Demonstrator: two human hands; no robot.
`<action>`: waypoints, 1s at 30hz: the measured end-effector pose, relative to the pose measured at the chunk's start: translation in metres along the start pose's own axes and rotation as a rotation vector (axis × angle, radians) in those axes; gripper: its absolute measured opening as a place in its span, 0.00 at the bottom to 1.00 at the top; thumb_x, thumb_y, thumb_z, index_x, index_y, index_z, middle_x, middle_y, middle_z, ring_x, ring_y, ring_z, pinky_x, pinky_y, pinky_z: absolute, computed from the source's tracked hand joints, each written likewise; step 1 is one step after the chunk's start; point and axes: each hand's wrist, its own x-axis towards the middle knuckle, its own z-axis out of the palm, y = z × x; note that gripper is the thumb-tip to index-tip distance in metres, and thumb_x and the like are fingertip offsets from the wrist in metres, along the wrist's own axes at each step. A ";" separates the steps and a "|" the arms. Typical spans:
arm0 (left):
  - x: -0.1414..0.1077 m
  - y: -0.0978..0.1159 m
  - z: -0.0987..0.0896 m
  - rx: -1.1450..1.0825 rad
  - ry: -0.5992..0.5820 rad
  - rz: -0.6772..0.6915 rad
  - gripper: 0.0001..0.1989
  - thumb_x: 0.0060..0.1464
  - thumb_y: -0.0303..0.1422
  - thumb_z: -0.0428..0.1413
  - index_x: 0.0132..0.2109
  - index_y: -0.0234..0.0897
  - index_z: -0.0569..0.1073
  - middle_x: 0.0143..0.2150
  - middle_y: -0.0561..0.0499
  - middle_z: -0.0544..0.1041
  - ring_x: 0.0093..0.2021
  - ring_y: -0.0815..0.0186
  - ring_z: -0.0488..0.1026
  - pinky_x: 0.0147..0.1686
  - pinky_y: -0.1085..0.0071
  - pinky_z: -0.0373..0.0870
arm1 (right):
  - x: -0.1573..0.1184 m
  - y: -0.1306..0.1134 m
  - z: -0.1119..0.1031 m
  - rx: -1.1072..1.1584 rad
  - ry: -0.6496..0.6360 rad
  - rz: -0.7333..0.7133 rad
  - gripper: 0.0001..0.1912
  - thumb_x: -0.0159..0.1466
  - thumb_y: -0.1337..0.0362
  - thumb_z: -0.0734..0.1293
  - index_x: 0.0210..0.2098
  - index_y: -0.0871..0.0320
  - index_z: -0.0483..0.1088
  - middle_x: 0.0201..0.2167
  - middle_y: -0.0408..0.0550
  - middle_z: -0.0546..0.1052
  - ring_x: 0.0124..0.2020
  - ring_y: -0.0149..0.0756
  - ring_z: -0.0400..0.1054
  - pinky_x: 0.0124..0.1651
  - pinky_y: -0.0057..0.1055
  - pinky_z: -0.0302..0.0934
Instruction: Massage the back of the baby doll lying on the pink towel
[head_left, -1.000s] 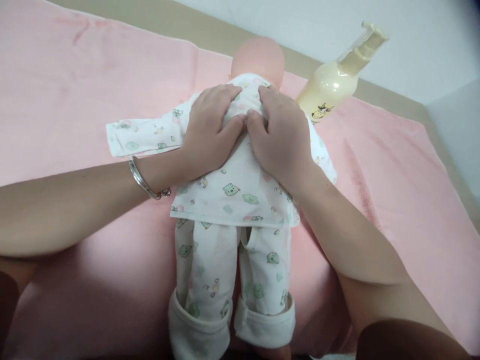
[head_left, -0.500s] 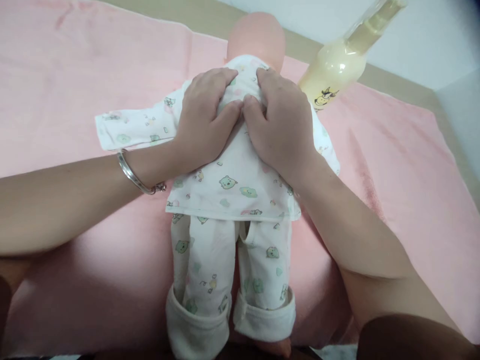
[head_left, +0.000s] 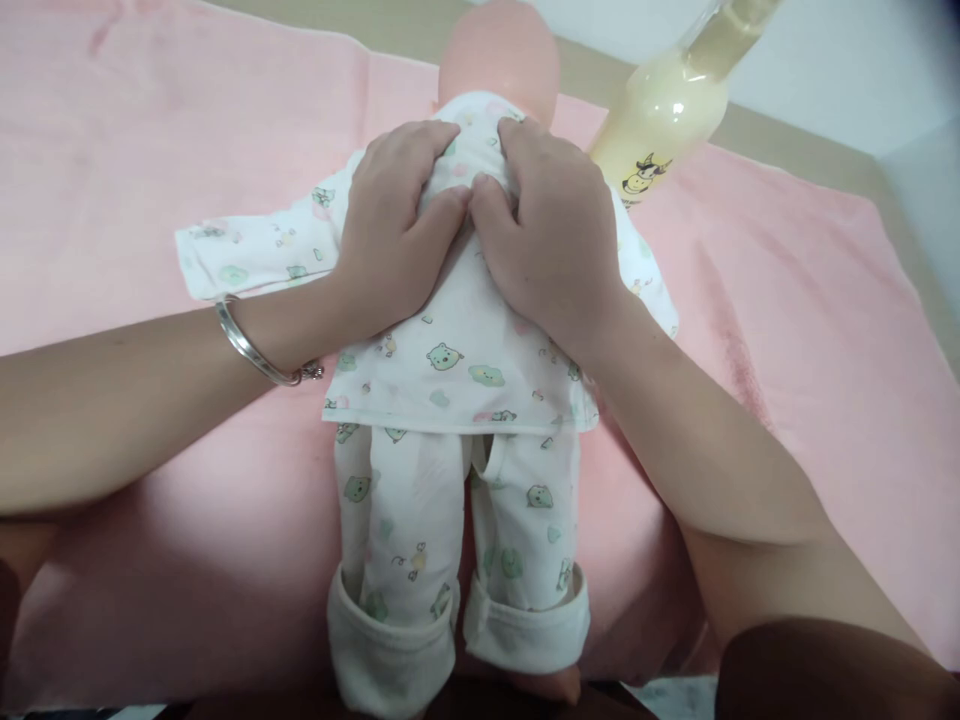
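A baby doll (head_left: 499, 50) lies face down, its bald head at the top of the view. It wears a white printed shirt (head_left: 450, 385) and matching pants (head_left: 416, 510) with rolled cuffs. My left hand (head_left: 394, 220) rests flat on the left side of the doll's upper back, fingers stretched out. On the right side of the back lies my right hand (head_left: 551, 225), also flat with its fingers extended. The two thumbs nearly meet over the middle of the back. A silver bangle (head_left: 247, 345) circles my left wrist. The doll's face is hidden.
A pink cloth (head_left: 97, 190) is spread beneath the doll. Close beyond my right hand a bottle of pale yellow liquid (head_left: 667, 110) with a cow drawing stands at a tilt in the view. A white wall (head_left: 832, 80) rises behind.
The whole view has shifted slightly, so doll, hands and bottle appear a little higher and further left. Both hands stay on the doll's back in nearly the same place.
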 end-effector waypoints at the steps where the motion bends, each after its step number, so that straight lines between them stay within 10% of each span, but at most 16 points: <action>1: 0.000 0.001 0.000 -0.006 0.001 -0.003 0.24 0.58 0.28 0.47 0.60 0.26 0.69 0.59 0.44 0.73 0.60 0.59 0.67 0.63 0.59 0.61 | 0.000 0.000 0.000 -0.003 -0.003 0.004 0.12 0.69 0.64 0.53 0.45 0.56 0.67 0.46 0.54 0.76 0.48 0.46 0.68 0.51 0.39 0.60; 30: -0.001 0.000 -0.002 0.009 0.020 -0.091 0.24 0.56 0.29 0.48 0.60 0.37 0.70 0.61 0.52 0.73 0.59 0.59 0.68 0.64 0.57 0.64 | 0.005 0.000 -0.001 -0.016 -0.053 0.016 0.17 0.71 0.64 0.53 0.53 0.60 0.66 0.53 0.53 0.73 0.55 0.45 0.66 0.60 0.40 0.59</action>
